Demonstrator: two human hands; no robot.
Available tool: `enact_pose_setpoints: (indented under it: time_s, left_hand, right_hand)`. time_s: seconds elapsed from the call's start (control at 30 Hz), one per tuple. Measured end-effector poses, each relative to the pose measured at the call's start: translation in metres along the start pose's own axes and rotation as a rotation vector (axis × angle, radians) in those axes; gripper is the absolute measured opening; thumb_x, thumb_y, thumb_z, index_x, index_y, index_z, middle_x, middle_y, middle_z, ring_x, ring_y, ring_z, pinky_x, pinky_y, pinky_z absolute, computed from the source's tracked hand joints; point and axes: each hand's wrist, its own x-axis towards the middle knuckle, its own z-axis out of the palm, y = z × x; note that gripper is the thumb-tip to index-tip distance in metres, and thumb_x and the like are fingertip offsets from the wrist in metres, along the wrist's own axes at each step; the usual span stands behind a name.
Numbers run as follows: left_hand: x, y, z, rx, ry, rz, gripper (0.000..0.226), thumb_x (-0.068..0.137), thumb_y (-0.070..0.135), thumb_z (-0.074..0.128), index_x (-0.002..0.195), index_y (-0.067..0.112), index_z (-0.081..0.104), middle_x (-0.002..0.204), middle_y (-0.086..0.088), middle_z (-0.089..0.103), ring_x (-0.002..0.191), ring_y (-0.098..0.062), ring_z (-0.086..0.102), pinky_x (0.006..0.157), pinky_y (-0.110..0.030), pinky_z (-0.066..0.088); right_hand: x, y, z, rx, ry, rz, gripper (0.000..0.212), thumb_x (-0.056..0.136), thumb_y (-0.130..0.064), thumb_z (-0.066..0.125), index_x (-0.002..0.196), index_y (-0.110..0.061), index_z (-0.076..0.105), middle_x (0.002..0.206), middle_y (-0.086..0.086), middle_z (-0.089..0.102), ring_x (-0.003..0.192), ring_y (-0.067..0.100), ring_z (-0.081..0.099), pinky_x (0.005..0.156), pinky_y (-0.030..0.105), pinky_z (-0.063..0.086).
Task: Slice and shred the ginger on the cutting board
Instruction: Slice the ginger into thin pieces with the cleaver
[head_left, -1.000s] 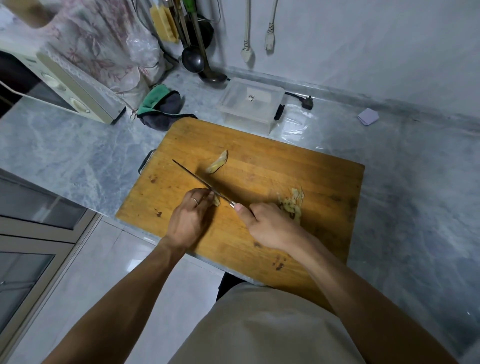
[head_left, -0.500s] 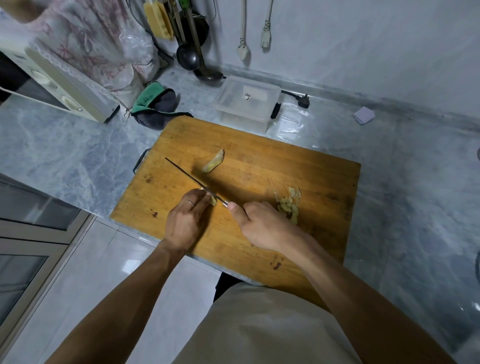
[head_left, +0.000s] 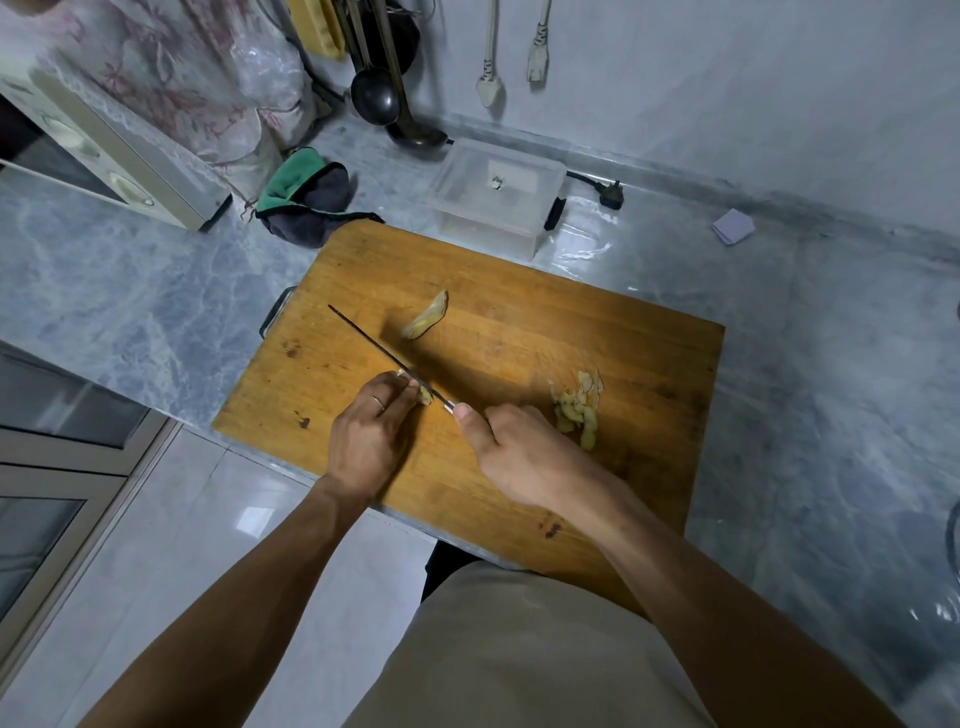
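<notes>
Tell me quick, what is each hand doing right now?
Left hand: fingers curled, pinning a small ginger piece to the cutting board.
Right hand: gripping the knife, thumb along the handle.

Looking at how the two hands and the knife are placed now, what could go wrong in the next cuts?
1. The left hand pins a very small ginger piece right against the knife; the fingertips could be nicked.
2. So small a piece may slip or roll from under the fingers.
3. The cut pile lies beside the right hand and could be scattered over the cutting board.
</notes>
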Motion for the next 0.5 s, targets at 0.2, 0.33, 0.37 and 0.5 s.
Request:
enact_pose_setpoints:
  time_s: [0.2,0.33,0.37,0.5]
  left_hand:
    - [0.003,-0.001,0.0,0.027,0.029,0.044,0.033,0.086,0.012,0.054,0.112,0.002,0.071,0.115,-0.019,0.065,0.113,-0.025,0.052,0.068,-0.034,0.057]
    - [0.001,-0.005,0.003,0.025,0.036,0.05,0.035,0.083,0.012,0.058,0.114,0.004,0.07,0.117,-0.017,0.064,0.113,-0.026,0.053,0.068,-0.035,0.057]
    - [0.001,-0.006,0.003,0.023,0.038,0.049,0.035,0.083,0.012,0.058,0.114,0.004,0.07,0.117,-0.017,0.064,0.114,-0.026,0.053,0.07,-0.036,0.057]
    - [0.004,-0.002,0.001,0.025,0.069,0.047,0.032,0.084,0.012,0.056,0.109,0.002,0.073,0.112,-0.018,0.067,0.11,-0.025,0.053,0.07,-0.035,0.057]
  right_hand:
    - [0.004,0.0,-0.004,-0.023,-0.005,0.019,0.06,0.103,-0.063,0.022,0.074,-0.018,0.049,0.084,0.005,0.055,0.063,0.016,0.056,0.055,0.032,0.043]
    - [0.006,0.0,-0.006,-0.04,-0.022,0.022,0.058,0.103,-0.064,0.021,0.074,-0.022,0.047,0.087,0.005,0.052,0.069,0.017,0.056,0.062,0.031,0.041]
    - [0.007,0.0,-0.007,-0.04,-0.022,0.019,0.057,0.103,-0.064,0.021,0.074,-0.022,0.047,0.087,0.005,0.052,0.07,0.017,0.057,0.063,0.032,0.042]
    - [0.011,-0.002,-0.004,-0.078,-0.027,0.025,0.056,0.102,-0.065,0.02,0.079,-0.023,0.048,0.101,0.008,0.054,0.085,0.024,0.06,0.071,0.038,0.048]
